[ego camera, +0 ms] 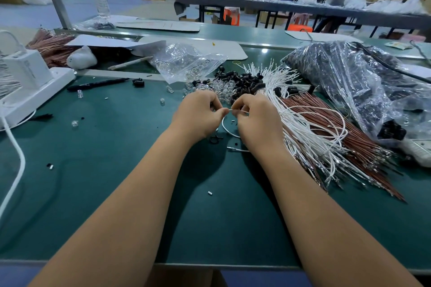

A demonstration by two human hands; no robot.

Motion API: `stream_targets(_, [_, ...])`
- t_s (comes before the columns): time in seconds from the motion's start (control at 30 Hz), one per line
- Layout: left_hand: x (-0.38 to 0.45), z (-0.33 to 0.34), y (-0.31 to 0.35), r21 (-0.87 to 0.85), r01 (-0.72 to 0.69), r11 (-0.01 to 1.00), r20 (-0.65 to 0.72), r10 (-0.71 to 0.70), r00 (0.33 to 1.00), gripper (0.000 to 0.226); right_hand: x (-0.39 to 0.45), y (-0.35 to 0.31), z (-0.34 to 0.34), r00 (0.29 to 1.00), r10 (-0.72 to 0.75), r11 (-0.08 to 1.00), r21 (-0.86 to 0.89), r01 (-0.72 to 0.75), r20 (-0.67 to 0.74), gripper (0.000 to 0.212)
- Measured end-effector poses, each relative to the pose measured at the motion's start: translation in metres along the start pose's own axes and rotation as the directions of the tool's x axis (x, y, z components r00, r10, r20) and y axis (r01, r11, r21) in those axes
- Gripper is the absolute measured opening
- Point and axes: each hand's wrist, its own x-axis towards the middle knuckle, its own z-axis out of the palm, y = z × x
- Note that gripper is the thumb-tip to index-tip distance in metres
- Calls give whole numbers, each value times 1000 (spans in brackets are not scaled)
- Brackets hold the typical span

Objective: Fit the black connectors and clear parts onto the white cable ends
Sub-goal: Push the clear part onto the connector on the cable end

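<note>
Head view. The left hand (198, 114) and right hand (253, 121), fingers curled, met at centre, both pinching the end of one thin white cable (225, 127), which looped down toward 6 o'clock between them. Whether a part sat in the left fingers could not be told. At 12 o'clock lay the heap of small black connectors (242, 79) and clear bulb-like parts (217, 88); at 3 o'clock the white cable bundle (303, 128) on the green bench mat (116, 147). Judged step: threading a fitting onto the end; next, a steady axial push.
</note>
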Motion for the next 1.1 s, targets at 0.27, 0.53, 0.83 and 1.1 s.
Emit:
stream_targets(0.27, [-1, 6, 2, 75, -30, 997, 34, 28, 999, 22, -1, -2, -3, 1000, 7, 998, -63, -6, 8, 13])
stream_targets(0.53, [6, -11, 0, -823, 216, 525, 49, -313, 949, 35, 1, 0, -5, 997, 43, 999, 27, -41, -65, 4])
stream_targets(0.83, [5, -6, -2, -830, 116, 545, 52, -132, 990, 33, 0, -4, -2, 991, -87, 987, 127, 100, -100, 5])
stream_targets(1.1, [7, -3, -5, -953, 192, 236, 135, -240, 961, 26, -1, -5, -3, 982, -100, 977, 169, 127, -159, 3])
